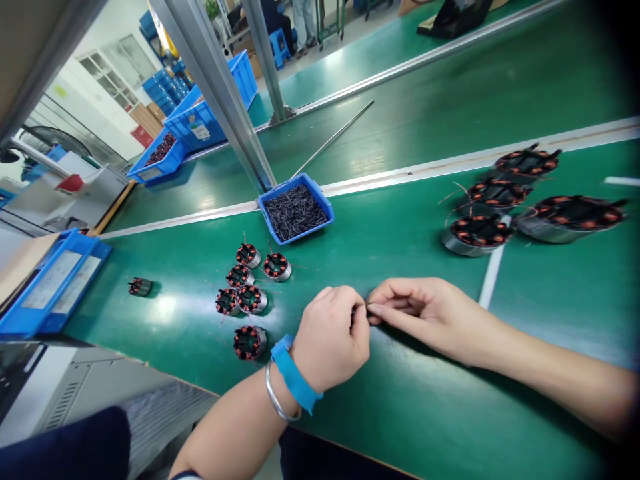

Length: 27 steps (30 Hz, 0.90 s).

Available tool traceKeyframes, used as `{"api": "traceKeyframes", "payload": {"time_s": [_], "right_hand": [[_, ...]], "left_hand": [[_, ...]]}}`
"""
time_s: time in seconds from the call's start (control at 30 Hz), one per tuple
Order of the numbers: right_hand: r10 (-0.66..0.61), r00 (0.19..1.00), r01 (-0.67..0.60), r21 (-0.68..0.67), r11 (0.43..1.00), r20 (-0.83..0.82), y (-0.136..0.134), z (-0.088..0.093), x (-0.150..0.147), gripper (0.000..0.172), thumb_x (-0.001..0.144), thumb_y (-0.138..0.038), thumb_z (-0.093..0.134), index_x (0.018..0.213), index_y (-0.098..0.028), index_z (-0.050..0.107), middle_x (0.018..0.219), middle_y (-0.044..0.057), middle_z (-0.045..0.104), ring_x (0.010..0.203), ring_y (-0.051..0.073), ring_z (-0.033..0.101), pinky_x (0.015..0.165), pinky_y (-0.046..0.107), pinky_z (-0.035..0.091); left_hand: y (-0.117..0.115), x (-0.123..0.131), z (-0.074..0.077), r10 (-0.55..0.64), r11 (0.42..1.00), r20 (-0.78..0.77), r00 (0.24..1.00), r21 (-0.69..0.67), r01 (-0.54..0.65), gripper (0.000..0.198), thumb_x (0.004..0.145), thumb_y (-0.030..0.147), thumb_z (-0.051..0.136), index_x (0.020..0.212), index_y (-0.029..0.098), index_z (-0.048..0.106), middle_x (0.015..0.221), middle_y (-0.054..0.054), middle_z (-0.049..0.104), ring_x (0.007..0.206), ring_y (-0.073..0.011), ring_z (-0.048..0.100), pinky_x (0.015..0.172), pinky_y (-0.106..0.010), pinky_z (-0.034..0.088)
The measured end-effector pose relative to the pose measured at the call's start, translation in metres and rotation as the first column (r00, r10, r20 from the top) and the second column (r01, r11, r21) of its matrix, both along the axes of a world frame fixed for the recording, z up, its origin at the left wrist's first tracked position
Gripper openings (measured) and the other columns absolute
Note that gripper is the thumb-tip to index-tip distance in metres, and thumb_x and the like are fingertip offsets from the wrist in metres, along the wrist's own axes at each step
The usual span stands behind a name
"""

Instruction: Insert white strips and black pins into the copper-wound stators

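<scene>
My left hand [333, 333], with a blue band and a silver bangle at the wrist, is closed around a motor stator [354, 315]. Only a dark, coppery sliver of it shows between the fingers. Close beside it, my right hand [425, 317] pinches a small black piece [370, 311] between thumb and fingertips, at the stator's edge. To the left of my hands stand several stators with copper windings [251, 299], thin wire ends sticking out. More stators [479, 233] are grouped at the right. Beyond my hands sits a blue tray [330, 212] full of thin black sticks.
One stator [140, 287] stands alone at the left. A metal post [225, 100] rises behind the blue tray, and a thin rod [333, 139] lies beyond the white strip. Blue bins [197, 123] stand at the back left; a blue document holder [55, 283] is on the left edge.
</scene>
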State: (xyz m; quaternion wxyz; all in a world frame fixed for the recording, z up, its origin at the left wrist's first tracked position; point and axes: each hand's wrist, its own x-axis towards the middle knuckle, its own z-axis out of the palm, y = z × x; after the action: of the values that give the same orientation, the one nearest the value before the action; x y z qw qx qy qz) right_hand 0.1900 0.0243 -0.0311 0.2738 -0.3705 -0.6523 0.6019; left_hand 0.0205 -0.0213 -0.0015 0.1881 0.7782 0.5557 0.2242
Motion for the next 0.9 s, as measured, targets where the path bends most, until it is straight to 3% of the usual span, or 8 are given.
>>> {"api": "traceKeyframes", "payload": {"time_s": [0.17,0.33,0.53,0.67,0.77,0.9], "right_hand": [[-0.057,0.997,0.040,0.257,0.965,0.058,-0.002,-0.001,0.004,0.017,0.080,-0.036,0.063,0.079,-0.019,0.065,0.068,0.004,0.071,0.059,0.016,0.066,0.058,0.027,0.054],[-0.083,0.994,0.029,0.582,0.812,0.067,-0.002,-0.001,0.000,0.020,0.088,-0.025,0.052,0.086,-0.020,0.071,0.071,0.004,0.068,0.061,0.014,0.062,0.057,0.026,0.051],[-0.074,0.991,-0.022,0.668,0.744,0.114,-0.002,-0.003,0.002,0.025,0.092,-0.021,0.046,0.090,-0.021,0.071,0.075,0.005,0.069,0.067,0.015,0.065,0.061,0.026,0.051],[-0.154,0.971,-0.035,0.742,0.670,0.185,-0.004,-0.006,-0.003,0.025,0.092,-0.019,0.043,0.086,-0.019,0.067,0.074,0.005,0.066,0.064,0.015,0.063,0.058,0.026,0.050],[-0.186,0.955,-0.050,0.746,0.664,0.230,-0.004,-0.007,-0.006,0.024,0.091,-0.017,0.043,0.083,-0.018,0.066,0.070,0.004,0.064,0.061,0.015,0.062,0.056,0.026,0.049],[-0.124,0.964,-0.089,0.727,0.681,0.234,0.000,-0.003,0.000,0.025,0.092,-0.019,0.044,0.087,-0.018,0.068,0.074,0.004,0.068,0.064,0.015,0.065,0.059,0.026,0.051]], "left_hand": [[-0.001,0.000,0.000,0.017,1.000,0.009,1.000,0.009,-0.017,0.012,0.089,0.017,0.042,0.081,0.020,0.050,0.079,-0.004,0.061,0.076,-0.0180,0.056,0.069,-0.032,0.047],[-0.001,0.001,-0.001,0.023,1.000,0.016,1.000,0.017,-0.023,0.012,0.090,0.018,0.043,0.083,0.020,0.052,0.081,-0.004,0.063,0.077,-0.0182,0.057,0.070,-0.033,0.048],[-0.001,0.000,-0.001,0.045,0.999,0.040,0.998,0.026,-0.047,0.010,0.086,0.017,0.047,0.079,0.020,0.053,0.078,-0.004,0.064,0.075,-0.0179,0.058,0.069,-0.032,0.047],[-0.001,0.002,-0.003,0.049,0.997,0.065,0.997,0.051,-0.052,0.010,0.079,0.014,0.050,0.072,0.021,0.050,0.071,-0.003,0.062,0.069,-0.0173,0.056,0.064,-0.031,0.046],[-0.001,0.004,-0.005,0.043,0.997,0.085,0.995,0.054,-0.048,0.012,0.079,0.014,0.049,0.070,0.021,0.050,0.070,-0.003,0.061,0.068,-0.0169,0.056,0.063,-0.031,0.046],[0.000,0.005,-0.004,0.044,0.997,0.097,0.994,0.053,-0.049,0.013,0.081,0.014,0.048,0.070,0.020,0.052,0.070,-0.003,0.062,0.069,-0.0170,0.057,0.065,-0.031,0.047]]}}
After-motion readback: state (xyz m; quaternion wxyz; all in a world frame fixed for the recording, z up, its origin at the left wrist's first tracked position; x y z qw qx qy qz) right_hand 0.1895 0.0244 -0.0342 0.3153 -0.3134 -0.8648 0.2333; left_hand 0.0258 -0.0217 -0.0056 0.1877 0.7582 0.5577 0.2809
